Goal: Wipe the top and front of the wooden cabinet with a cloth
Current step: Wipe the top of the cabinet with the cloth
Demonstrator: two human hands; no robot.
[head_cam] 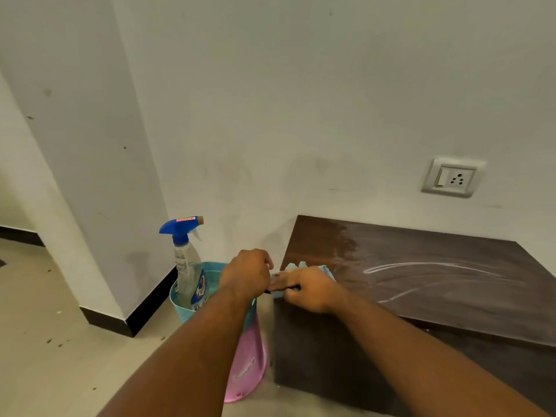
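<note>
A low dark wooden cabinet (436, 284) stands against the wall on the right, its top dusty with pale streaks and a darker wiped patch at the back left. A light blue cloth (296, 267) lies bunched at the top's left front corner. My right hand (307, 288) grips the cloth there. My left hand (248, 273) is closed just left of it and pinches the cloth's near edge. The cabinet's front face (331, 356) shows below my right forearm.
A teal basket (180, 299) on the floor left of the cabinet holds a spray bottle (188, 266) with a blue trigger. A pink container (248, 365) leans beside the cabinet. A wall socket (452, 177) sits above the cabinet. A wall corner juts out at left.
</note>
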